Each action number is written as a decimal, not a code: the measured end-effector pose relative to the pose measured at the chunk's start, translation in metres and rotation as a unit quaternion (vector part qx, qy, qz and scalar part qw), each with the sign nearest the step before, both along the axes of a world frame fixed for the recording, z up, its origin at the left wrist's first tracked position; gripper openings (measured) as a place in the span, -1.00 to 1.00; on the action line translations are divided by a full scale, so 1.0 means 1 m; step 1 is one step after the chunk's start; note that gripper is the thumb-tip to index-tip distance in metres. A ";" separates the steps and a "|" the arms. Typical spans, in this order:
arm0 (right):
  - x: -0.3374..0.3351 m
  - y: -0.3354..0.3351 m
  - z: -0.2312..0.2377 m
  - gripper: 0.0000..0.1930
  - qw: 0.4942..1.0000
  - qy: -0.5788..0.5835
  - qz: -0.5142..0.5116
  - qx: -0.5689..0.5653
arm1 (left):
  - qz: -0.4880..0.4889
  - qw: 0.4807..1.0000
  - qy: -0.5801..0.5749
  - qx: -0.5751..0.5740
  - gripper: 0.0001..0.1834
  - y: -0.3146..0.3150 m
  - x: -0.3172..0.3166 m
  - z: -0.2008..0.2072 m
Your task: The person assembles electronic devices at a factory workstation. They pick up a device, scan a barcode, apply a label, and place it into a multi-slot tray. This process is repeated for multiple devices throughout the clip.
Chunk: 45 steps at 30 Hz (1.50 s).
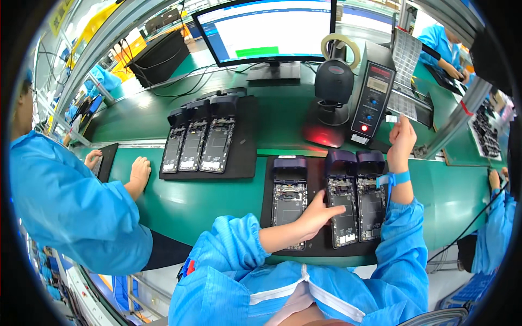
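Observation:
Several opened smartphones lie on the near black mat, circuit boards bared and dark flip-up parts at their far ends. My left hand (316, 218) is on the middle phone (343, 220), its thumb across the phone and its forefinger by the left edge; the other fingers are mostly hidden. To the left lies another opened phone (289, 206), partly under my wrist, and to the right a third (372, 212). My right hand (402, 140), with a blue wrist strap (395, 178), is raised beyond the phones. Its fingertips pinch a small white label (391, 118).
Farther left, three opened phones (187, 144) rest on another black mat (239, 146). Behind stand a monitor (266, 32), a black scanner (333, 87) glowing red underneath, a control box (372, 100) and a label sheet (405, 57). Co-workers in blue sit left and right.

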State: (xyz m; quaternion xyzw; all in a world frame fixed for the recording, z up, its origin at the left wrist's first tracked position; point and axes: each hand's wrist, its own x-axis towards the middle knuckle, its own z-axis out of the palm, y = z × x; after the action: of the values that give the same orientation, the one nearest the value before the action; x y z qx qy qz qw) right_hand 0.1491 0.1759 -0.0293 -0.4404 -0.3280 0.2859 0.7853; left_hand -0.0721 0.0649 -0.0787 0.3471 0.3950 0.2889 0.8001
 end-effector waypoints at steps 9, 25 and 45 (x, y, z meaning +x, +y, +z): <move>-0.089 0.007 0.004 -0.81 0.936 -0.144 0.282 -0.150 | 0.067 0.979 -0.188 0.026 -0.51 -0.010 -0.044 0.019; -0.065 -0.054 0.057 -0.78 0.981 -0.007 0.152 0.119 | 0.345 0.900 -0.255 0.076 -0.81 0.140 -0.045 0.047; -0.112 -0.117 0.069 -0.62 0.921 -0.209 0.305 0.126 | 0.056 0.880 0.112 0.459 -0.59 0.015 -0.036 0.042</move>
State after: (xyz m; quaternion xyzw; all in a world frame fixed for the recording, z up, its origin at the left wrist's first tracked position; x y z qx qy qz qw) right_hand 0.0374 0.0592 0.0401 -0.2668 -0.6365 0.3690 0.6226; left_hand -0.1085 0.0799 -0.0365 0.6826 0.3244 0.4414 0.4838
